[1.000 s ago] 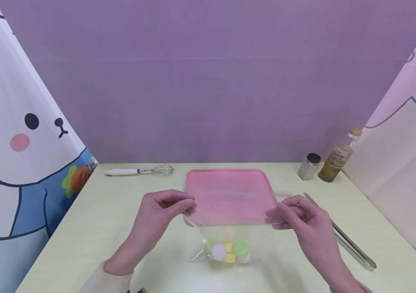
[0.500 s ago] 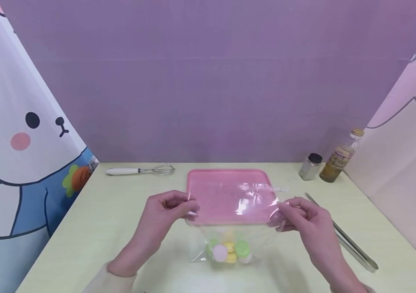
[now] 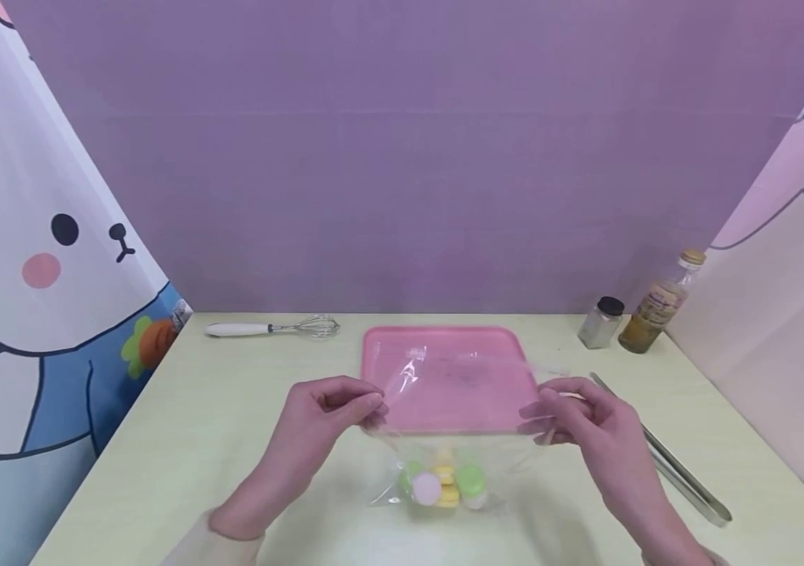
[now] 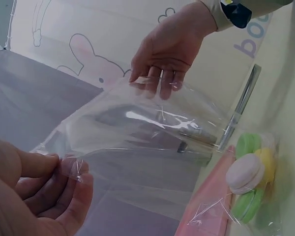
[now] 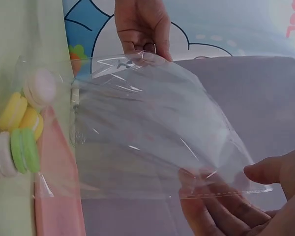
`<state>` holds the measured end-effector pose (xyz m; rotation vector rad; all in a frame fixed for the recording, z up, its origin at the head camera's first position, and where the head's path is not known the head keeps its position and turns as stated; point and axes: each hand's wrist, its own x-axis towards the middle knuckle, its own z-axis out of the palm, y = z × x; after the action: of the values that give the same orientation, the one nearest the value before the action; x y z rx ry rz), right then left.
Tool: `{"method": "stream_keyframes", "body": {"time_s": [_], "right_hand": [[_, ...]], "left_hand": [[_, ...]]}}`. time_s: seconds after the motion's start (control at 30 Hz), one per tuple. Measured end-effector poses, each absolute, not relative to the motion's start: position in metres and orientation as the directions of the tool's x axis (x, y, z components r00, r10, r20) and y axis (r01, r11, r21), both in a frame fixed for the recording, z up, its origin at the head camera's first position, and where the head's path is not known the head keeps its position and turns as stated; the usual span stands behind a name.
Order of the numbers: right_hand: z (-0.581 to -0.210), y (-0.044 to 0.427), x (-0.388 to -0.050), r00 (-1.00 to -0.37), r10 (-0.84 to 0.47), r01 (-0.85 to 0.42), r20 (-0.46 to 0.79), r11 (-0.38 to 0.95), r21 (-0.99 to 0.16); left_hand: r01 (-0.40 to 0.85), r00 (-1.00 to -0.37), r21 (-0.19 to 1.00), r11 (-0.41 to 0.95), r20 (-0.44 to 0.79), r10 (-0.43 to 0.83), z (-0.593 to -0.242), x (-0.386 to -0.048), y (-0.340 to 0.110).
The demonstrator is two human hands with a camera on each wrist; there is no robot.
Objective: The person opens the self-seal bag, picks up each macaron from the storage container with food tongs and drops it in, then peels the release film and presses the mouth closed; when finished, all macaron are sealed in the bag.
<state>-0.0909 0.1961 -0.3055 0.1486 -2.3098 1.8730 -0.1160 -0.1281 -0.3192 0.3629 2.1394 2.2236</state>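
Note:
A clear plastic bag (image 4: pixel 137 115) is stretched between the two hands, its lower end on the table. Several macarons, green (image 3: pixel 471 478), yellow (image 3: pixel 448 495) and pale pink (image 3: pixel 426 488), lie in that lower end. My left hand (image 3: pixel 324 424) pinches the bag's left side between thumb and fingers. On the other side my right hand (image 3: pixel 596 432) pinches the right edge; its fingertips show through the film in the right wrist view. Behind the bag, partly seen through it, lies a pink tray (image 3: pixel 444 331).
A whisk (image 3: pixel 239 330) lies at the back left of the table (image 3: pixel 182 440). At the back right stand a black-capped jar (image 3: pixel 596 326) and a corked bottle (image 3: pixel 649 314). Metal tongs (image 3: pixel 692 485) lie beside my right hand.
The bag's upper film has shifted, with its glare now further left over the tray. My left hand has moved slightly right; both hands keep their pinch on the bag.

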Motion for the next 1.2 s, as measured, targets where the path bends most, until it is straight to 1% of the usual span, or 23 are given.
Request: {"method": "stream_keyframes", "body": {"time_s": [0.07,0.1,0.13,0.17,0.2,0.23,0.27,0.3,0.33,0.37,0.4,0.43,0.5,0.6,0.7,0.8,0.9,1.03,1.2], "right_hand": [[-0.304,0.195,-0.092,-0.965,0.057,-0.237,0.254,0.216,-0.947],[-0.303,0.192,-0.092,-0.946,0.085,-0.284,0.311,0.238,-0.929],[-0.302,0.190,-0.093,-0.912,0.103,-0.361,0.398,0.263,-0.895],[-0.301,0.186,-0.094,-0.861,0.121,-0.442,0.495,0.306,-0.843],[-0.299,0.182,-0.094,-0.795,0.128,-0.517,0.593,0.368,-0.773],[-0.297,0.177,-0.095,-0.712,0.121,-0.590,0.691,0.431,-0.683],[-0.294,0.171,-0.096,-0.617,0.100,-0.650,0.781,0.495,-0.577],[-0.292,0.164,-0.097,-0.517,0.067,-0.703,0.854,0.536,-0.468],[-0.289,0.158,-0.098,-0.435,0.016,-0.739,0.901,0.565,-0.367],[-0.286,0.151,-0.099,-0.381,-0.030,-0.759,0.924,0.581,-0.293],[-0.283,0.144,-0.100,-0.346,-0.079,-0.777,0.935,0.582,-0.238],[-0.280,0.137,-0.101,-0.324,-0.123,-0.793,0.938,0.576,-0.199],[-0.277,0.124,-0.102,-0.316,-0.201,-0.810,0.927,0.566,-0.153],[-0.274,0.109,-0.107,-0.325,-0.292,-0.836,0.899,0.534,-0.128],[-0.274,0.099,-0.112,-0.319,-0.340,-0.847,0.885,0.520,-0.106],[-0.277,0.093,-0.118,-0.336,-0.363,-0.841,0.869,0.531,-0.103],[-0.280,0.090,-0.120,-0.389,-0.370,-0.832,0.844,0.534,-0.150],[-0.283,0.087,-0.120,-0.450,-0.341,-0.821,0.825,0.522,-0.232],[-0.284,0.081,-0.120,-0.489,-0.297,-0.815,0.820,0.492,-0.307]], "left_hand": [[0.131,-0.974,0.990,-0.052,0.138,0.180,-0.319,-0.116,-0.128],[0.131,-0.974,0.990,-0.051,0.138,0.178,-0.319,-0.115,-0.127],[0.131,-0.975,0.990,-0.050,0.137,0.177,-0.319,-0.115,-0.127],[0.129,-0.975,0.990,-0.049,0.136,0.177,-0.319,-0.115,-0.127],[0.126,-0.975,0.991,-0.045,0.132,0.176,-0.318,-0.114,-0.126],[0.125,-0.976,0.991,-0.041,0.130,0.177,-0.318,-0.114,-0.126],[0.125,-0.975,0.991,-0.038,0.130,0.180,-0.318,-0.113,-0.125],[0.127,-0.974,0.991,-0.035,0.131,0.183,-0.317,-0.113,-0.125],[0.126,-0.974,0.991,-0.034,0.130,0.185,-0.317,-0.112,-0.125],[0.125,-0.974,0.992,-0.032,0.129,0.186,-0.317,-0.112,-0.125],[0.125,-0.974,0.992,-0.032,0.129,0.187,-0.316,-0.112,-0.125],[0.126,-0.973,0.991,-0.033,0.130,0.189,-0.316,-0.111,-0.125],[0.128,-0.972,0.991,-0.038,0.133,0.194,-0.316,-0.110,-0.125],[0.131,-0.970,0.990,-0.042,0.137,0.201,-0.316,-0.109,-0.124],[0.141,-0.965,0.989,-0.048,0.148,0.217,-0.316,-0.108,-0.123],[0.156,-0.959,0.986,-0.055,0.165,0.230,-0.316,-0.108,-0.123],[0.172,-0.952,0.983,-0.060,0.182,0.246,-0.316,-0.107,-0.122],[0.184,-0.949,0.982,-0.052,0.191,0.250,-0.317,-0.107,-0.121],[0.184,-0.949,0.982,-0.049,0.190,0.252,-0.319,-0.106,-0.120]]}}
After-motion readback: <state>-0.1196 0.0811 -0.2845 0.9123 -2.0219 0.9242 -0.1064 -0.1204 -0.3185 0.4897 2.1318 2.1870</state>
